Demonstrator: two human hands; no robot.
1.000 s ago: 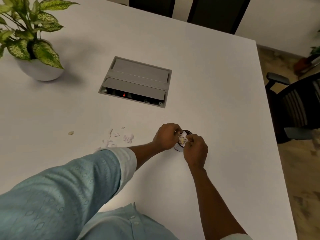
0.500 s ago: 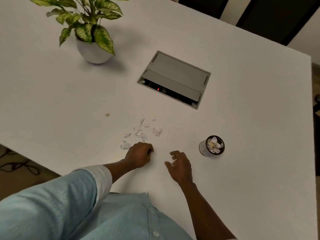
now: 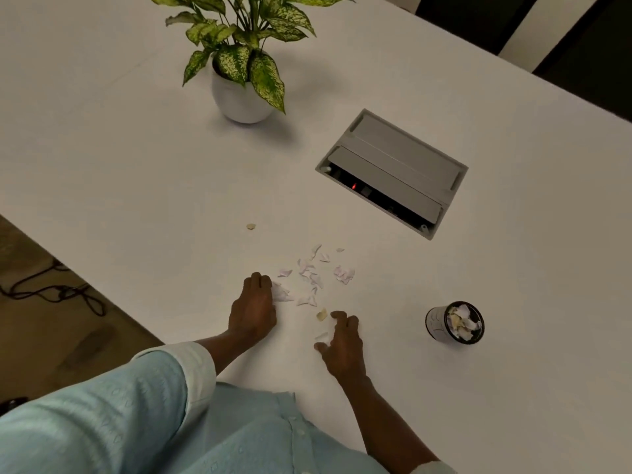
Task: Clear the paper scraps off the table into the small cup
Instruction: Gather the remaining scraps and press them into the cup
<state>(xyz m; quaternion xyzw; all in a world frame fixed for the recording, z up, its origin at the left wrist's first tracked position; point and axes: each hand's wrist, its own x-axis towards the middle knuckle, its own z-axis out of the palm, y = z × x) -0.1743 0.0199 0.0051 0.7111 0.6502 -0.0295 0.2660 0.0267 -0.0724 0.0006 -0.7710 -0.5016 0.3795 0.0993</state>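
**Both hands down at the scrap pile**

Right now the left hand [image 3: 253, 311] rests w/ fingers curled loosely, knuckles touching the near-left edge of the paper scraps [image 3: 313, 277]; can't tell if it's pinching any. The right hand [image 3: 342, 342] sits fingers spread and bent, holding nothing, a tan bit just beside its fingertips [image 3: 337, 316]. Scraps lie scattered on the white table [image 3: 136, 165], btwn the hands and the grey socket box [image 3: 393, 172]. One stray tan scrap [image 3: 251, 226] sits apart, to the left. The small cup [image 3: 455, 323] stands upright well right of the hands, already stuffed w/ paper. A potted plant [image 3: 241, 63] stands at the far side.
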